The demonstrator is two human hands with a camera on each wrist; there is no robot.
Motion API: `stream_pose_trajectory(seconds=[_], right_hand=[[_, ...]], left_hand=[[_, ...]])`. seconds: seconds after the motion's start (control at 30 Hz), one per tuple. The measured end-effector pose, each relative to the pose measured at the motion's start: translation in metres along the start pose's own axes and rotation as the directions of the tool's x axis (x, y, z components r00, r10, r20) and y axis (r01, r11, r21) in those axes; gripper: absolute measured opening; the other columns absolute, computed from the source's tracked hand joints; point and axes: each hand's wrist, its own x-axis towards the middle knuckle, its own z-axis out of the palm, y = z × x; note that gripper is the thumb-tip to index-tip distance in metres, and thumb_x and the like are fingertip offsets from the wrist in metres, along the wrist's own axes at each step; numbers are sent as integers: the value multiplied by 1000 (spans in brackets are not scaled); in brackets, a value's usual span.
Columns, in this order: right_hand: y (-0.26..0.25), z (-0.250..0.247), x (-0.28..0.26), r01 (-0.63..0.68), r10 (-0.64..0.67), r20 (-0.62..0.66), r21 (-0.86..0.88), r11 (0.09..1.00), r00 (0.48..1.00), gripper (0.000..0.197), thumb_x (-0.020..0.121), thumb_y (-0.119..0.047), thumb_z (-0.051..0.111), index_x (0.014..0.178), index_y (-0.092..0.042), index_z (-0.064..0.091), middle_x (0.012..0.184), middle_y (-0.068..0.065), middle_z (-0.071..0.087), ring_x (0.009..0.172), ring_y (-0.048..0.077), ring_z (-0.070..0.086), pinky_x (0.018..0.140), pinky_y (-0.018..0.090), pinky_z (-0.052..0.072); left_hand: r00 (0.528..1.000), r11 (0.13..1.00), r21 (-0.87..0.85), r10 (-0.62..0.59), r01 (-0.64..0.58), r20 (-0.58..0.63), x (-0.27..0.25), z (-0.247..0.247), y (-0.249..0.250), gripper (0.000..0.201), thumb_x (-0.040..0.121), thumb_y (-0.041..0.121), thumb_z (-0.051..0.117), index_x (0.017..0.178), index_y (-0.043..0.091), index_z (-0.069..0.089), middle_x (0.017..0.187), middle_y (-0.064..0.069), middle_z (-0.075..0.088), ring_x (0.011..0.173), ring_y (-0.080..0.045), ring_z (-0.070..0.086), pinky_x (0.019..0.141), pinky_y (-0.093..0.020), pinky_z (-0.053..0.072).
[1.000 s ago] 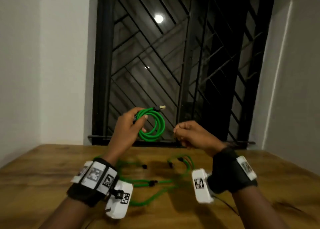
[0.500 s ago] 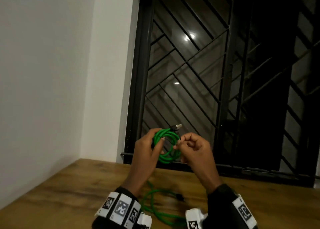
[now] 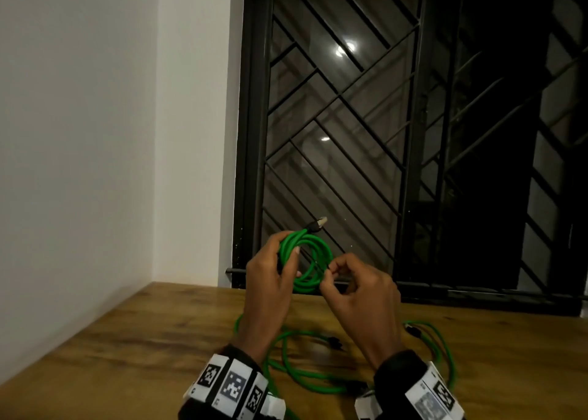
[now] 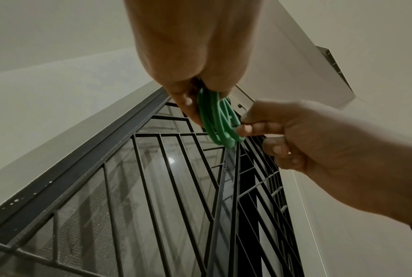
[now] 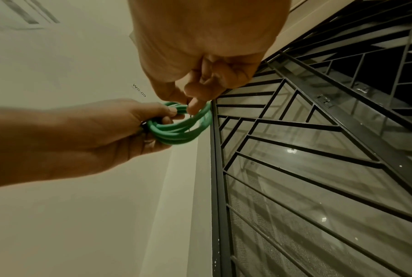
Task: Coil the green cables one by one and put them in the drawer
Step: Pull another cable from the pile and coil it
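Observation:
A coiled green cable [image 3: 306, 287] is held up in front of the window, its pale plug [image 3: 320, 221] sticking out at the top. My left hand [image 3: 276, 260] grips the coil's left side, thumb across the strands. My right hand [image 3: 327, 270] is at the coil's right edge, thumb and forefinger pinching a thin black tie [image 3: 313, 259] that runs across the loops. The left wrist view shows the coil [image 4: 214, 120] edge-on between the left hand [image 4: 195, 101] and the right hand [image 4: 245, 127]. In the right wrist view the right hand [image 5: 190, 105] pinches at the coil [image 5: 181, 131]. No drawer is in view.
Loose green cables [image 3: 305, 378] with black plugs lie tangled on the wooden table [image 3: 143, 349] under my wrists, one loop [image 3: 442, 353] reaching right. A barred window [image 3: 350, 133] stands behind the table and a white wall [image 3: 79, 165] closes the left side.
My right hand, pinched shut and apart from the coil a second ago, has moved left to the coil's right edge. The left hand keeps its grip. The head view has swung left.

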Motion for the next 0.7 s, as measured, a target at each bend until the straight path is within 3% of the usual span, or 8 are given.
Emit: stream_pose_trajectory(seconds=[0.07,0.17,0.27,0.37,0.53,0.63,0.7], right_hand=[[-1,4,-2,39,-39,17,-21,999,999,8,83,-35,66,80,-32,60,70,-20,63,56,-2,53,48,21,43],[-2,8,-5,73,-71,30,-75,995,997,11,83,-31,71,82,-32,60,68,-20,58,52,-4,42,48,14,31],[-2,9,-8,56,-57,-16,-50,997,998,10,85,-28,73,85,-30,64,65,-17,60,50,-2,44,45,18,36],[0,10,-8,11,-11,-68,8,1000,998,6,88,-30,72,87,-29,66,64,-13,64,47,1,48,43,25,41],[3,10,-7,3,7,-113,94,996,994,7,86,-22,75,85,-24,69,60,-20,55,45,-7,43,47,9,27],[0,9,-8,13,-1,-108,104,995,994,9,86,-37,62,84,-29,67,52,-20,42,41,-2,38,42,18,30],[-2,9,-8,29,-22,-91,80,996,996,12,86,-40,59,85,-30,66,50,-23,36,40,-3,35,42,19,29]], left_hand=[[999,1000,5,20,-21,35,-3,4,0,20,98,10,58,116,17,62,91,5,68,75,-7,68,64,-18,54],[998,999,22,37,-38,51,-6,7,-1,22,98,10,59,118,16,63,96,6,69,85,-4,68,71,-23,57],[993,999,-28,20,-17,115,-8,7,1,29,98,11,59,126,17,54,102,5,69,92,-6,69,76,-24,57],[986,995,-99,-9,26,166,-10,9,6,34,97,14,60,122,27,40,99,5,67,91,-4,69,76,-24,57],[976,984,-167,-26,63,215,-12,10,6,34,96,39,56,117,23,34,96,-4,66,87,-17,70,72,-42,58],[970,983,-171,-18,61,244,-10,10,8,38,92,50,51,115,23,37,95,2,63,86,-15,68,70,-36,57],[969,982,-184,-2,48,246,-10,10,8,31,97,49,47,111,21,40,90,3,61,79,-12,64,63,-29,52]])
